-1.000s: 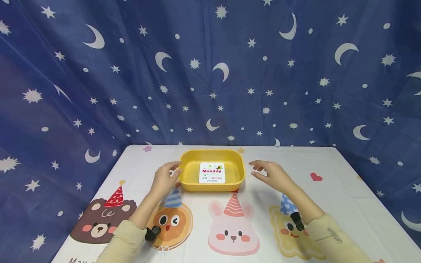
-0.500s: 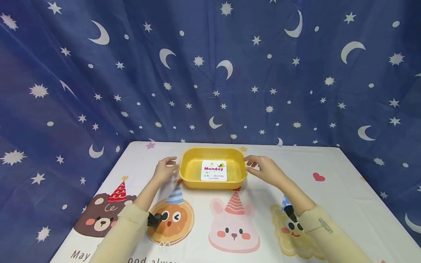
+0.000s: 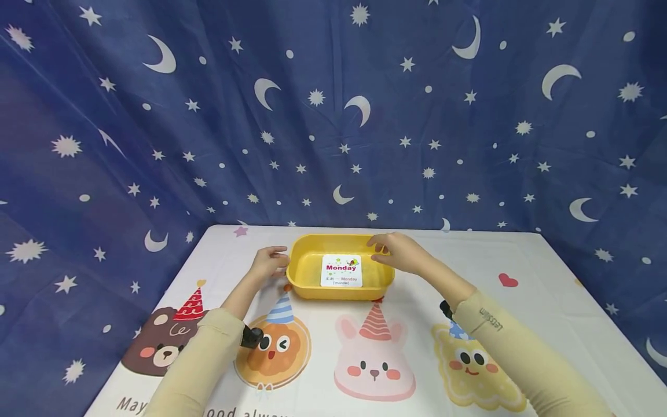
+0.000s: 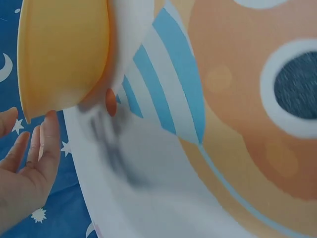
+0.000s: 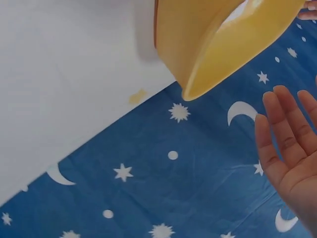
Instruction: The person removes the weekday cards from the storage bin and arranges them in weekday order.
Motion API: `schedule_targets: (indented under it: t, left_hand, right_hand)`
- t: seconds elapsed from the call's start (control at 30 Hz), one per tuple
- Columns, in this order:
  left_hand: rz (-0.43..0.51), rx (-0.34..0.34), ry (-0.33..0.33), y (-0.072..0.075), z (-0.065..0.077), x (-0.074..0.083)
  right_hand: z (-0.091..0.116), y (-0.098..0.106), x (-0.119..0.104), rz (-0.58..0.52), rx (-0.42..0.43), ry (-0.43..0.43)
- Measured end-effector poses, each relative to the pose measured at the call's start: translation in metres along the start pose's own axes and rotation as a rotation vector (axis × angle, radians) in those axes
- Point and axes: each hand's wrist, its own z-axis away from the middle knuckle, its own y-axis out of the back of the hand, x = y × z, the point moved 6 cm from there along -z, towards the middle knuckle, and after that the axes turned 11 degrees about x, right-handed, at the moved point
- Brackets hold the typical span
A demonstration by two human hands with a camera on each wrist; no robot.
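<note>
A yellow plastic tray [image 3: 333, 294] stands near the back of the table. Inside it lies a white card [image 3: 341, 271] printed "Monday" with Chinese characters and a small picture. My left hand [image 3: 267, 263] is at the tray's left end; in the left wrist view its loosely bent fingertips [image 4: 51, 119] appear to touch the end wall. Over the tray's right end hovers my right hand [image 3: 402, 252], fingers slightly bent towards the card and holding nothing. In the right wrist view that hand [image 5: 297, 163] is apart from the tray, with its palm showing.
The white tablecloth [image 3: 521, 330] carries printed cartoon animals, a heart and stars. A blue curtain [image 3: 333, 116] with moons and stars hangs behind the table and along its left side. Dark wrist cameras sit by both cuffs.
My right hand has moved left, from beside the tray to above its right end. My left hand stays near the left end. The head view has shifted slightly.
</note>
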Motion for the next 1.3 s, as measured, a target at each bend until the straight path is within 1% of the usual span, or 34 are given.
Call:
schedule_targets:
  t: [0.1, 0.17, 0.27, 0.37, 0.53, 0.67, 0.77, 0.9, 1.13, 1.3]
  left_hand:
    - [-0.022, -0.014, 0.014, -0.006, -0.001, 0.000]
    - [-0.049, -0.012, 0.019, -0.008, -0.002, 0.000]
    - [-0.092, -0.010, 0.019, -0.009, -0.004, 0.000]
    - [-0.117, -0.002, 0.031, -0.005, -0.007, 0.000]
    - [-0.118, 0.015, 0.075, -0.001, -0.006, -0.002]
    - [-0.116, 0.016, 0.098, -0.003, -0.003, -0.002]
    - [-0.097, 0.020, 0.120, -0.007, -0.004, -0.002]
    - [-0.078, 0.026, 0.132, -0.009, -0.006, -0.002]
    - [-0.084, 0.034, 0.137, -0.008, -0.006, -0.002]
    - [-0.067, 0.028, 0.139, -0.008, -0.005, -0.001]
  right_hand:
    - [-0.010, -0.003, -0.003, 0.030, -0.052, -0.003]
    - [-0.016, -0.005, -0.005, 0.045, -0.082, -0.013]
    - [-0.027, -0.009, -0.008, 0.075, -0.121, -0.019]
    - [-0.039, -0.015, -0.012, 0.087, -0.156, -0.019]
    - [-0.053, -0.032, -0.011, 0.099, -0.208, 0.006]
    - [-0.060, -0.043, -0.009, 0.111, -0.261, 0.006]
    - [-0.065, -0.046, -0.007, 0.115, -0.285, -0.005]
    - [-0.072, -0.051, -0.007, 0.118, -0.301, 0.013]
    - [-0.082, -0.065, -0.011, 0.143, -0.322, 0.067]
    - [-0.089, -0.075, -0.010, 0.175, -0.360, 0.065]
